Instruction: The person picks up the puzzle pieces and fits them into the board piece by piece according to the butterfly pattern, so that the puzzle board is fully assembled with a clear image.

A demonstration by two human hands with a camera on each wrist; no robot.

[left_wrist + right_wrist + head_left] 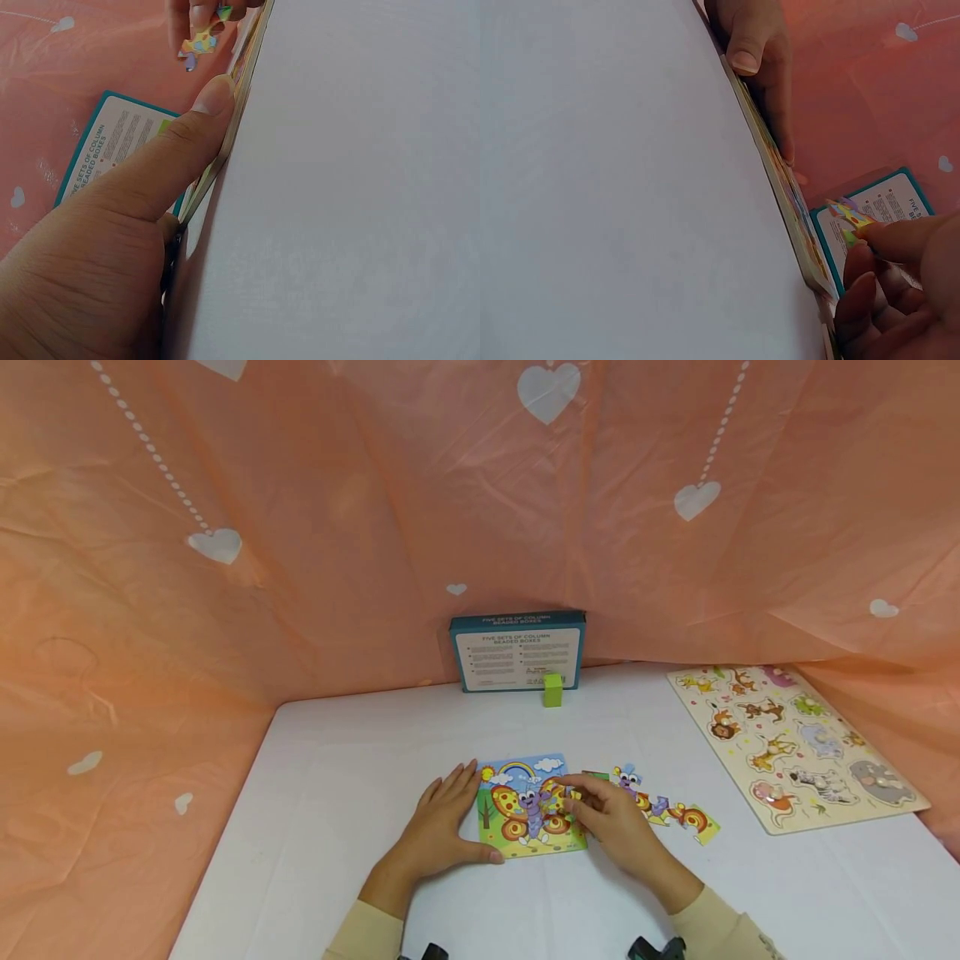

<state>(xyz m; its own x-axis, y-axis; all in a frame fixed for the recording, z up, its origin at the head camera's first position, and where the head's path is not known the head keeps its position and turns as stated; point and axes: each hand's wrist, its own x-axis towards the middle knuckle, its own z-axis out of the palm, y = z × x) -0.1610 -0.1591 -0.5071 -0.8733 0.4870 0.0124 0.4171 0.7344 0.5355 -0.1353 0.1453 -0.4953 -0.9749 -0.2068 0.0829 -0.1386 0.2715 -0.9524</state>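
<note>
A square butterfly jigsaw puzzle board (pixel 543 850) lies flat on the white table. My left hand (pixel 431 831) rests along its left side, fingers extended and spread, the thumb against the near edge. Above the board's right part, my right hand (pixel 618 827) pinches a small colourful jigsaw piece (pixel 855 221) between thumb and fingers. In the left wrist view the same piece shows yellow with a purple bit, raised off the board. Several loose jigsaw pieces (pixel 693 818) lie just right of the board, partly hidden behind my right hand.
A teal-edged box (pixel 517 660) stands upright at the back, with a green cube (pixel 552 691) in front of it. A wooden animal puzzle board (pixel 750 785) lies at the right. An orange cloth with white hearts (pixel 360 568) hangs behind the table (pixel 337 760).
</note>
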